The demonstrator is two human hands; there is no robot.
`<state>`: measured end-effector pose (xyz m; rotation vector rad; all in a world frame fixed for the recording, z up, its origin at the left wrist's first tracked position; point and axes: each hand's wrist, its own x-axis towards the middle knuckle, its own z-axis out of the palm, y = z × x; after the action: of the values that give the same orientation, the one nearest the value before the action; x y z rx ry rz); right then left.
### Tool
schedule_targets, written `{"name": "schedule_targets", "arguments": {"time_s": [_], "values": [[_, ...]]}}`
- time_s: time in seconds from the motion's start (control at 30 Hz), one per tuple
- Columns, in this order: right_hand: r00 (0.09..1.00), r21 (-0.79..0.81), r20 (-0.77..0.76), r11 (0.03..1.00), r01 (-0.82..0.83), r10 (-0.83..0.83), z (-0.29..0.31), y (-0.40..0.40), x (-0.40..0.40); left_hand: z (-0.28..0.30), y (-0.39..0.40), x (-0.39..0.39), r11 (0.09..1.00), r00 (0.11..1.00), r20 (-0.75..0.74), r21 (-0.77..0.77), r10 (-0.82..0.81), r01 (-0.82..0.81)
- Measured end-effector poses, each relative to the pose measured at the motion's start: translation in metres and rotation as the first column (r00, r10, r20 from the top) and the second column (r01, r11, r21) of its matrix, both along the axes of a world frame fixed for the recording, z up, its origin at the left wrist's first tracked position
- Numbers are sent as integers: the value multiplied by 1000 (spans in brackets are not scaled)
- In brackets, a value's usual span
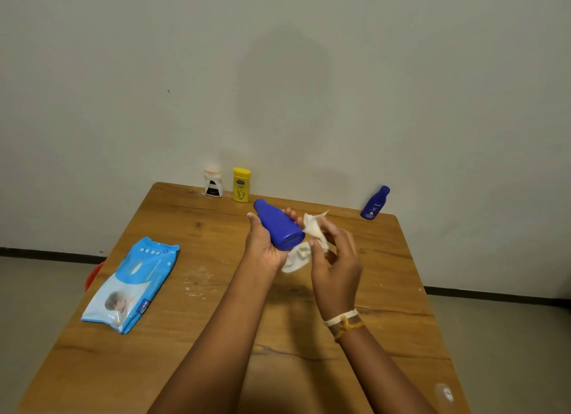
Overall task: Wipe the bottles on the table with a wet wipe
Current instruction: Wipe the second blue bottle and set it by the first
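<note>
While my left hand (262,243) grips the big blue bottle (278,225) above the tabletop (216,336), fingers curled round its body, the bottle lies tilted, cap end pointing away to the left and flat base toward me. My right hand (335,259) pinches a crumpled wet wipe (304,246), which touches the base and right side of that bottle and hangs a little below it.

Other items I log on the tabletop:
- small blue bottle (374,203), upright, far right corner, well apart from the hands.
- yellow bottle (241,184), upright, far edge by the wall.
- white bottle (213,181) with a dark label, upright, just left of the yellow one.
- wipes pack (131,285), blue and white, lying flat near the left edge.
- pale smears (197,282) on the wood between the pack and my left forearm.
- thread bands (344,321) on my right wrist.
</note>
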<state>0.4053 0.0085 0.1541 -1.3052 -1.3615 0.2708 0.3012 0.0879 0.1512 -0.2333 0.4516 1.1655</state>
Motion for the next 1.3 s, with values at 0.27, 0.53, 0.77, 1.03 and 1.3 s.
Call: {"name": "schedule_targets", "arguments": {"time_s": [0.27, 0.53, 0.77, 1.03, 1.3], "values": [[955, 86, 291, 996, 23, -48, -8, -5, -18, 11, -10, 9, 992, 993, -89, -100, -80, 71], [875, 130, 470, 972, -198, 115, -16, -13, -9, 13, -13, 5, 985, 995, -70, -165, -66, 54], [989, 89, 138, 995, 48, -60, -2, -2, 7, 19, -10, 15, 985, 994, -100, -174, -34, 16], [927, 170, 354, 983, 68, -126, -7, 5, -2, 23, -9, 21, 991, 990, -133, -130, -39, 21], [985, 36, 16, 985, -171, 171, -5, -1, 10, 11, -5, 14, 993, 979, -181, 54, -93, 104]]}}
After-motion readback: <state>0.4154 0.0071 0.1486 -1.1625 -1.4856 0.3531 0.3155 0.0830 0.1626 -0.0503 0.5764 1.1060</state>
